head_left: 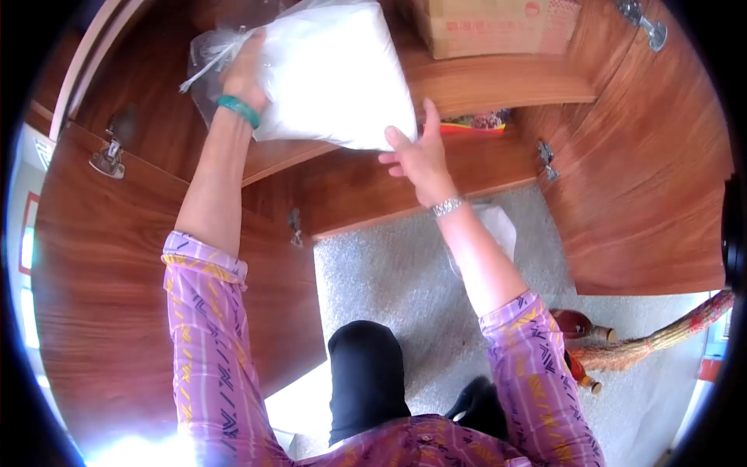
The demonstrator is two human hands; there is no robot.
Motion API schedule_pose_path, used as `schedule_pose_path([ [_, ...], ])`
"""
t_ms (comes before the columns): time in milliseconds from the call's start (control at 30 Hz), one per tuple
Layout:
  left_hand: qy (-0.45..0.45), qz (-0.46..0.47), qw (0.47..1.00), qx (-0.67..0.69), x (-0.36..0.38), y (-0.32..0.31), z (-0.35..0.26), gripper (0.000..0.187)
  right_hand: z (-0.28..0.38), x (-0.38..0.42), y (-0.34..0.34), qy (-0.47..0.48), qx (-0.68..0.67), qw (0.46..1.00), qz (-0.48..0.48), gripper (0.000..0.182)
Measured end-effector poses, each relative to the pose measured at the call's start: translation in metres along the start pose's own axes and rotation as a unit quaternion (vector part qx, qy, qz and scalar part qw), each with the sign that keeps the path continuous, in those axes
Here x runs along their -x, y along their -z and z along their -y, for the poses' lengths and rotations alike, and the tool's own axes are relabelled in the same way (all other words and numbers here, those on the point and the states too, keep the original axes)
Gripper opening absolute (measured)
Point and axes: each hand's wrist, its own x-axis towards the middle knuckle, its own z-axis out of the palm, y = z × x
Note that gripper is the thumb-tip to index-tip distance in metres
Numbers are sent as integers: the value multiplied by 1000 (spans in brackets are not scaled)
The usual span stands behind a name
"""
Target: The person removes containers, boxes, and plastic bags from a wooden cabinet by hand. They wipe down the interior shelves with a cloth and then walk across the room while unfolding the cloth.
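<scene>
A clear plastic bag packed with something white [334, 74] is held up in front of the cabinet shelf. My left hand [247, 70], with a green bangle at the wrist, grips the bag on its left side, near the gathered, tied plastic; its fingertips are partly hidden by the plastic. My right hand [420, 159], wearing a metal watch or bracelet, is at the bag's lower right corner. Its fingers are spread, and the thumb is against or just in front of the corner; contact is hard to tell.
Wooden cabinet doors [638, 179] stand open on both sides. A cardboard box [498, 27] sits on the upper shelf [498, 86], with a colourful packet [478, 122] below. Another white bag [494, 226] lies on the floor behind my right forearm. Bottles [574, 324] and a broom [654, 338] lie at right.
</scene>
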Motion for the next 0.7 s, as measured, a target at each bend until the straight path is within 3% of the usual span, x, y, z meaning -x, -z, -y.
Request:
schedule_pose_path([
  [67, 2, -20, 998, 58, 9, 0, -7, 48, 4, 0, 2, -10, -16, 1000, -1, 80],
  [167, -14, -7, 999, -29, 38, -10, -38, 43, -2, -2, 9, 36, -37, 997, -50, 81],
  [300, -21, 83, 994, -66, 99, -21, -62, 31, 29, 28, 38, -59, -150, 986, -52, 77],
  [367, -15, 99, 988, -116, 140, -33, -82, 26, 29, 49, 51, -67, -123, 988, -61, 75],
  [400, -53, 117, 982, -141, 153, -28, -82, 20, 28, 66, 55, -67, -98, 989, -85, 76],
  [433, -20, 129, 980, -147, 178, -38, -97, 21, 30, 85, 61, -66, -72, 989, -109, 77],
  [467, -323, 238, 846, -351, 179, -14, -89, 19, 36, 107, 71, -121, -64, 986, -94, 76],
  [500, -221, 226, 867, -386, 201, -15, -98, 16, 34, 132, 77, -115, -83, 985, -94, 75],
  [600, -56, 197, 935, -291, 256, -23, -110, 5, 18, 200, 92, -46, -151, 979, -130, 71],
  [633, 77, 131, 970, -190, 274, -23, -107, 4, 16, 221, 100, -51, -157, 974, -152, 70],
  [667, 87, 74, 989, -94, 292, -14, -86, 6, 3, 241, 113, -59, -159, 974, -153, 70],
  [700, 59, 163, 957, -234, 305, 5, -74, 17, -14, 258, 130, -76, -235, 958, -146, 69],
])
